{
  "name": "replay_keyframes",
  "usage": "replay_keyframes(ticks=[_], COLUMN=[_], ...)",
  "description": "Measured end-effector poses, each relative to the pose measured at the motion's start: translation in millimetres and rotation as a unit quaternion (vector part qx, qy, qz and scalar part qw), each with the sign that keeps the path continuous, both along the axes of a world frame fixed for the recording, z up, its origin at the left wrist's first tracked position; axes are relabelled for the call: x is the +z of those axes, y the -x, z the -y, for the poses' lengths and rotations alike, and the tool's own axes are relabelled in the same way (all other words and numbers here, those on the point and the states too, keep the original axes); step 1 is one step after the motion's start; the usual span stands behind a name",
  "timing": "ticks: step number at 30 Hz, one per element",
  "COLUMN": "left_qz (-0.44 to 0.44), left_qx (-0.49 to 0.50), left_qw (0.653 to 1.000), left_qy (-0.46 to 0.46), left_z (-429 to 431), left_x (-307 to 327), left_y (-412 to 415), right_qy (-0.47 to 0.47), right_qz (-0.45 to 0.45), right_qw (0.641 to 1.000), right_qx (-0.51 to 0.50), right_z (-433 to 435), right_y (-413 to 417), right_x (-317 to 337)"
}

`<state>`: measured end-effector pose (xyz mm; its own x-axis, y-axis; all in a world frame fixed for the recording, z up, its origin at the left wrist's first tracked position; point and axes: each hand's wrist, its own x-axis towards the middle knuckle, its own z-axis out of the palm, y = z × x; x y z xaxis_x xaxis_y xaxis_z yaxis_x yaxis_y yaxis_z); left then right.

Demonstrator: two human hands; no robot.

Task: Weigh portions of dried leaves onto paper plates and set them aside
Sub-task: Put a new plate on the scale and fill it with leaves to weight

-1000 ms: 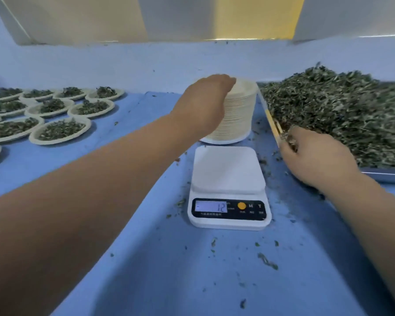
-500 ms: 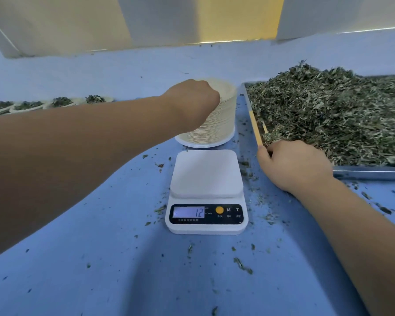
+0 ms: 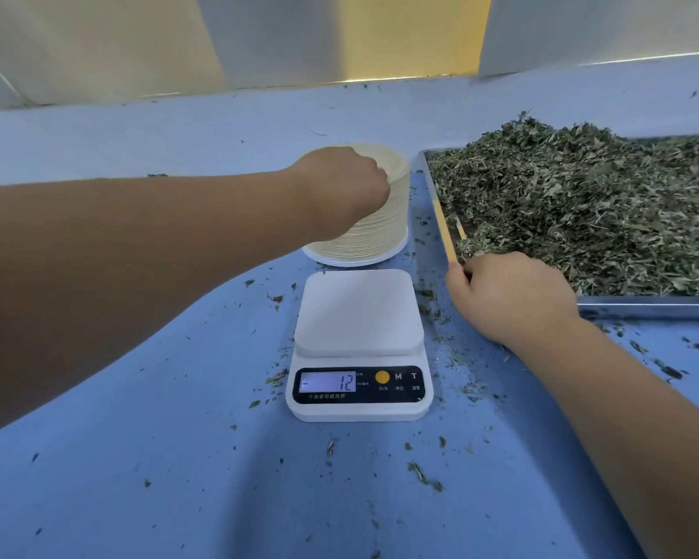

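Tray [image 3: 642, 307] of dried leaves [image 3: 582, 211] cut off at right edge; fingertips of left hand [image 3: 340, 187] hidden against plate stack [image 3: 380, 232].

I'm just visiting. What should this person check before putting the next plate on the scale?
1. White digital scale: platform bare, ok.
2. Its display at zero: not ok, reads minus 12.
3. Left hand gripping stack of pale paper plates: ok, fingers curl over the top rim.
4. Only one plate picked: cannot tell.
5. Dried green leaves piled in metal tray beside right hand: ok.
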<state>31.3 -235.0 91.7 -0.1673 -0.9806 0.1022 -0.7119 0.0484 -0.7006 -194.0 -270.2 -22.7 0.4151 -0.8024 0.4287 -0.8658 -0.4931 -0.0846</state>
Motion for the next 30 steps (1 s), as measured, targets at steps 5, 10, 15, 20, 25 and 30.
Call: replay_keyframes(ticks=[5,10,15,20,25,30], left_qz=[-0.003,-0.124,-0.411,-0.59,-0.666,-0.689], left_qx=[-0.008,-0.039,0.001,-0.09,-0.12,-0.097], left_qw=[1.0,0.982,0.847,0.67,0.609,0.611], left_qy=[0.024,0.134,0.336,0.441,0.413,0.377], left_z=[-1.4,-8.9,-25.1,-66.8,-100.7,-107.6], left_x=[1.0,5.9,-4.4,-51.9,-90.5,-107.4], left_y=[2.5,0.2,-11.8,-7.7,-11.5,-21.2], right_qy=[-0.001,0.002,0.006,0.019,0.022,0.016], right_qz=[-0.002,0.003,0.009,0.024,0.025,0.017], right_qw=[1.0,1.0,1.0,1.0,0.999,1.0], right_qx=[0.001,0.001,0.0,-0.004,-0.004,-0.018], right_z=[0.3,0.3,-0.1,0.8,2.7,1.9], right_y=[-0.2,-0.4,-0.4,0.2,-0.4,-0.9], right_x=[-0.1,0.4,-0.7,-1.9,-4.3,-3.4])
